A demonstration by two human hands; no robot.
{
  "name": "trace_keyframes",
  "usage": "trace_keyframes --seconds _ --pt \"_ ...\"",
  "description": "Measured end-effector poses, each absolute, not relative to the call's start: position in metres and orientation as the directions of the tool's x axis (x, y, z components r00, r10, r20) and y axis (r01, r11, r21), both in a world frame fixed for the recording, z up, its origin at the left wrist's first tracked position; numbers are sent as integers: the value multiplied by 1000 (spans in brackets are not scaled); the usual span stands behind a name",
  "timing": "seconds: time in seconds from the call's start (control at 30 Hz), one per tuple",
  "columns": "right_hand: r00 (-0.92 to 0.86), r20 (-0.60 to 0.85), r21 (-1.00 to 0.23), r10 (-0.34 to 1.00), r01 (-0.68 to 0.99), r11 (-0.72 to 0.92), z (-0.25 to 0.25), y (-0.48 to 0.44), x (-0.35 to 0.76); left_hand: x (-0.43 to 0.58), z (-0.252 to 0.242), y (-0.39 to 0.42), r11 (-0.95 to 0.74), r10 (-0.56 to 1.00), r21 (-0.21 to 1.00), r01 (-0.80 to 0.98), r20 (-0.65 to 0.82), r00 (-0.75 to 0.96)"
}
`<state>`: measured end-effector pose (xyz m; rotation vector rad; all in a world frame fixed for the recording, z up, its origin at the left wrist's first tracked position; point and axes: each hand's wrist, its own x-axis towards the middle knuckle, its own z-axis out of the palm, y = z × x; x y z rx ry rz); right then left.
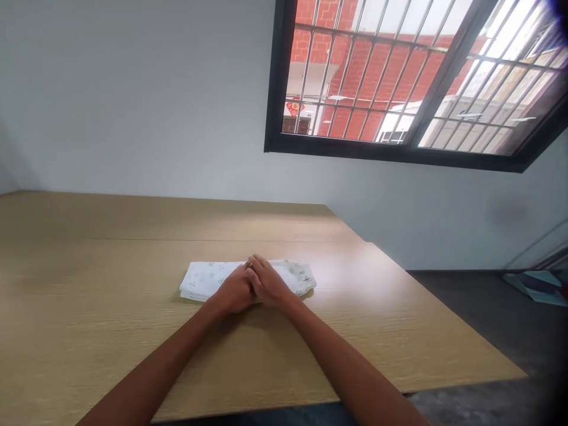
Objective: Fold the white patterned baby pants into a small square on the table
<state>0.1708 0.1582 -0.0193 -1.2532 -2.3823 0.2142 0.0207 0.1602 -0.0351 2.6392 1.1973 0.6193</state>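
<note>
A folded cloth (208,279) is seen lying flat on the wooden worktop (89,307), near its middle and somewhat toward the far side. The fabric is white with a faint, small pastel print; the motif is too small to be made out. It is folded into a low oblong, with a thicker, slightly rumpled edge at its right end, where tiny dots — possibly snaps — are visible.

Both hands are laid on the near edge of the cloth, side by side and touching each other. The left hand (235,291) is rested palm down, fingers loosely curled over the fabric. The right hand (268,284) is spread flatter, fingers extended across the cloth and partly over the left. Neither grip is closed around anything — the cloth is pressed, not pinched, as far as can be seen.

A barred window (399,77) is set in the white wall behind.
</note>
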Motion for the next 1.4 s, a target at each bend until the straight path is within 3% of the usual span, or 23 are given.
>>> trace_keyframes --seconds 0.17,0.43,0.67,0.93,1.1,1.3,1.4 --pt "-536 194 -367 822 737 568 -26 159 170 27 -53 155 -727 686 187 661 245 685" --pt "-463 85 -281 882 838 467 -27 156 179 14 -51 153 -477 878 264 839 104 467" --pt "-390 13 -175 921 906 386 -26 171 205 -10 -55 162 -410 912 207 888 91 400" --pt "-300 -18 -104 954 949 296 -21 180 227 -60 -58 169 -109 994 127 986 42 104" --pt "-272 30 -77 962 959 274 -22 184 228 -64 -61 172 -109 993 116 987 53 103" --pt "-255 28 -177 966 950 256 -14 184 228 -59 -56 170 -103 989 117 988 119 89" --pt "-249 59 -206 967 945 256 -10 180 223 -47 -53 163 -199 963 130 971 212 169"
